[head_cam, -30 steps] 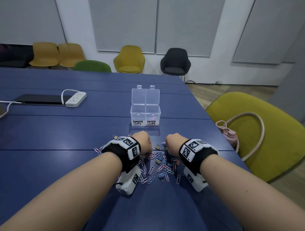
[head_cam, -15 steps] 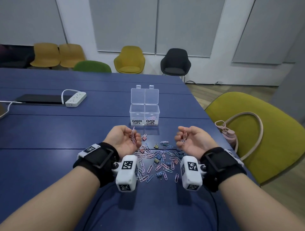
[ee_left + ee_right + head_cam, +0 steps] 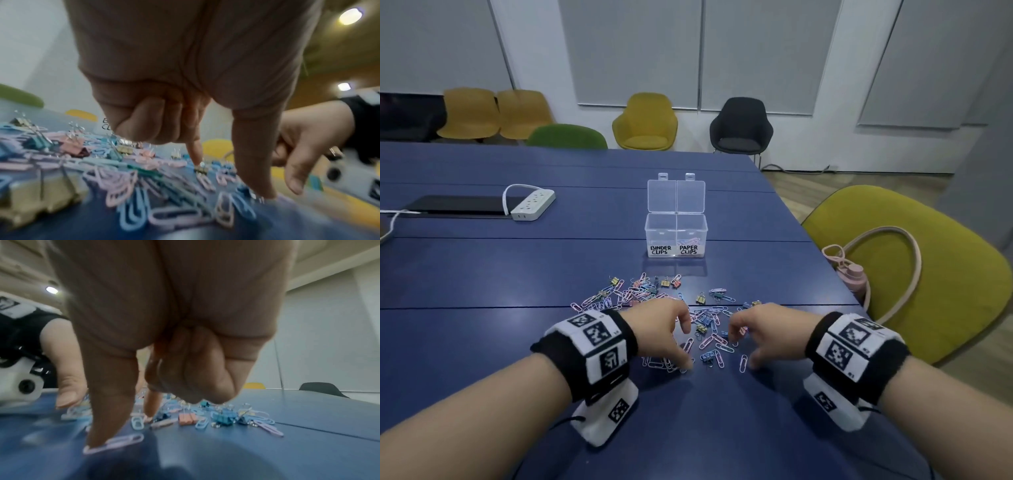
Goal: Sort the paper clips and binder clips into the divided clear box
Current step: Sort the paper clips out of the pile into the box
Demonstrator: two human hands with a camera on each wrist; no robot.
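Clips (image 3: 654, 301) lie in one loose pile on the blue table (image 3: 482, 274), too many & too tangled to count: pastel paper clips by the dozen, plus approx. a dozen binder clips mixed in. One clear box (image 3: 676, 236) stands upright just past the pile, 2 compartments, both lids open; left labelled BINDER CLIPS, right PAPER CLIPS w/ a few paper clips inside. Both hands are palm down over the pile's near edge. Left hand (image 3: 662, 330): thumb & index reach down to the clips, other 3 fingers curled in; can't tell if it grips any. Right hand (image 3: 763, 334): same pose, thumb tip touching a lilac clip (image 3: 114, 443) flat on the table, index down further in, thumb & index apart, nothing clearly pinched. Room: 1 white power strip (image 3: 532, 205) & a dark flat device at left; chairs – 3 mustard, 1 green, 1 black along the wall, 1 olive at right w/ a pink bottle (image 3: 854, 279).
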